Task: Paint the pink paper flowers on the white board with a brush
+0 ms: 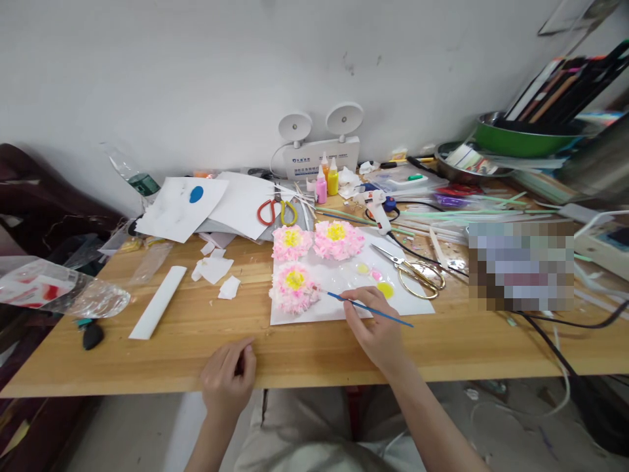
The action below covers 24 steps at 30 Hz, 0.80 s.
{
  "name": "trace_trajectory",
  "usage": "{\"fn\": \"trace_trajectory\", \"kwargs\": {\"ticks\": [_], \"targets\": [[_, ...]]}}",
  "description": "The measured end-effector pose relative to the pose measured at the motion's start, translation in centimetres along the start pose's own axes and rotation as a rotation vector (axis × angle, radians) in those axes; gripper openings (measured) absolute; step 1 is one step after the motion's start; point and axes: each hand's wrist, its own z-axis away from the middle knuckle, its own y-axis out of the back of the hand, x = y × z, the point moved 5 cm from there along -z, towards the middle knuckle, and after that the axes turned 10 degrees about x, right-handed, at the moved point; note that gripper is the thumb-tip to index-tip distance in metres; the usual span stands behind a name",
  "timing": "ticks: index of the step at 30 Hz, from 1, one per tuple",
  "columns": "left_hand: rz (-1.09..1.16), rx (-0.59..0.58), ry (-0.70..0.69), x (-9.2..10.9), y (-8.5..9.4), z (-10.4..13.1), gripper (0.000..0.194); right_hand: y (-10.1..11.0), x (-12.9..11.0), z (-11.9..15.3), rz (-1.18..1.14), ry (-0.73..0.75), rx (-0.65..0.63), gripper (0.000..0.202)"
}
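My right hand (373,328) pinches a slim blue paintbrush (366,307), whose tip touches the right edge of the nearest pink paper flower (295,288) with a yellow centre. Two more flowers, a small one (291,242) and a wider one (337,240), sit just behind it. All three lie on a white paper sheet (334,316). Yellow paint (385,289) and a pink dab (376,275) are on that sheet beyond my right hand. My left hand (230,373) rests loosely curled at the table's front edge, with nothing visible in it.
Gold-handled scissors (417,275) lie at the sheet's right. Behind are a glue gun (377,208), paint bottles (322,187), red-and-yellow scissors (278,211) and an emergency lamp (322,157). A white paper roll (158,303) and paper scraps (213,267) lie left. Cables (565,321) trail on the right.
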Motion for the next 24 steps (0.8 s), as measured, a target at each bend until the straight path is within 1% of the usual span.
{"fn": "trace_trajectory", "kwargs": {"ticks": [4,8,13,20,24], "targets": [[0.003,0.0,0.002,-0.14,-0.04,0.2,0.012,0.07,0.0,-0.05,-0.037,-0.028,0.035,0.01],[0.005,-0.009,0.0,-0.21,-0.11,0.28,0.012,-0.19,0.09,0.02,-0.036,-0.047,-0.004,0.009],[0.005,0.004,0.001,-0.01,0.01,0.06,0.012,0.28,0.46,0.1,-0.036,-0.078,0.075,0.011],[0.018,0.007,0.005,-0.03,-0.01,0.11,0.013,0.63,0.46,0.38,-0.004,-0.032,0.11,0.011],[0.018,0.002,-0.003,-0.07,-0.03,0.21,0.013,0.75,0.26,0.69,-0.014,0.016,0.093,0.009]]}}
